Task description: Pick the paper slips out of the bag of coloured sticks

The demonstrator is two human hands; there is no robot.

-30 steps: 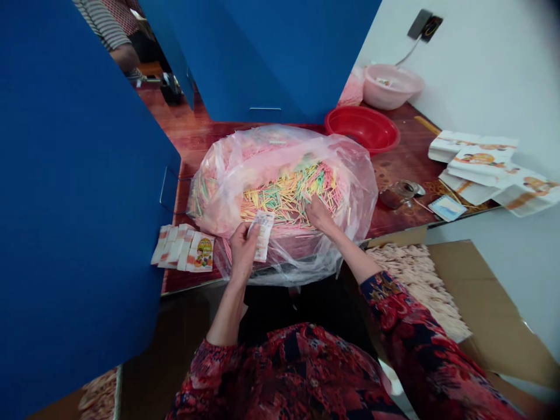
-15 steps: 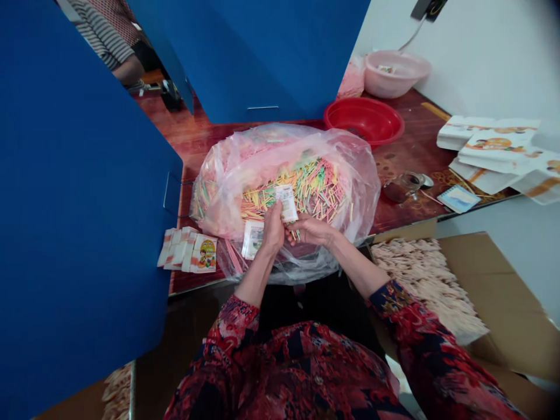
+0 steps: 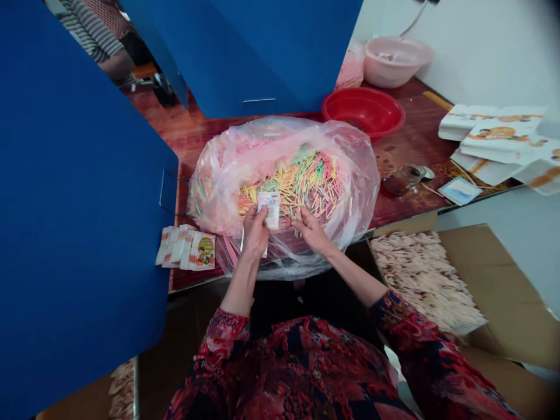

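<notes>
My left hand (image 3: 255, 232) is closed on a small white printed packet (image 3: 272, 213), thumb on its face. To the right, apart from it, my right hand (image 3: 311, 232) pinches a few thin coloured sticks (image 3: 298, 232), partly hidden by the fingers. Both hands are over a large clear plastic bag (image 3: 356, 175), which lies open and holds a heap of pink, yellow and green sticks (image 3: 289, 178). Beneath my left wrist another white packet (image 3: 265, 252) is mostly covered.
Folded printed paper packs (image 3: 186, 248) lie left of the bag. Blue partitions (image 3: 258, 52) stand behind and left. A red basin (image 3: 371, 111), a pink basin (image 3: 394, 64), a glass jar (image 3: 400, 181) and white printed bags (image 3: 499, 140) are to the right. Below sits a filled cardboard box (image 3: 476, 274).
My hands have moved apart. The left has shifted left with the packet, and the right has come away from it with sticks between its fingers. The view has tilted slightly.
</notes>
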